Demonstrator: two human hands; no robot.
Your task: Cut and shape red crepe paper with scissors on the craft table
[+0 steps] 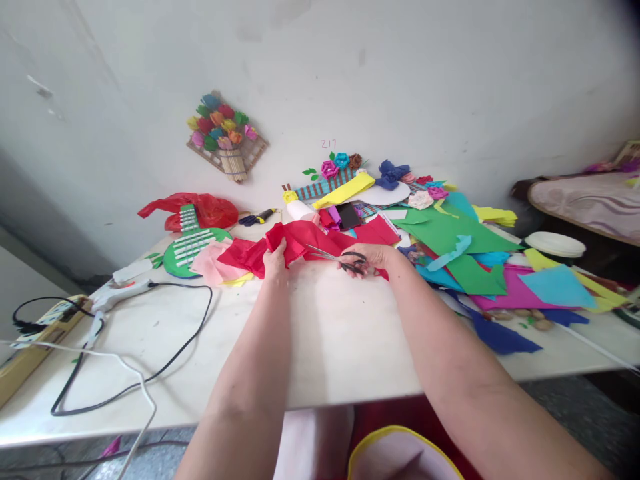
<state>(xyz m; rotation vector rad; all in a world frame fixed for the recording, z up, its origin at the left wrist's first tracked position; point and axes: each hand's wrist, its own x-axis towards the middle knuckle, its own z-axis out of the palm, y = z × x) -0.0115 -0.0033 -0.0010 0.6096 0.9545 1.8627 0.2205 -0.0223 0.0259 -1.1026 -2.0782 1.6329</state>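
Observation:
My left hand (277,259) grips a piece of red crepe paper (245,253) near the middle of the table, and part of the sheet stands folded above the fingers. In my right hand (373,259) is a pair of scissors (353,263) with black handles, its blades pointing left toward the red paper. Whether the blades touch the paper I cannot tell. More red paper stretches behind both hands. Left of the paper lie a pale pink sheet (214,261) and a green guitar-shaped board (175,255) with white strips on it.
A glue gun (120,293) with a looping black cord lies at the left, by a power strip (40,350). Pliers (257,217) sit behind the red paper. Colored sheets, including a green one (450,230), pile up at the right. A paper-flower decoration (225,133) hangs on the wall.

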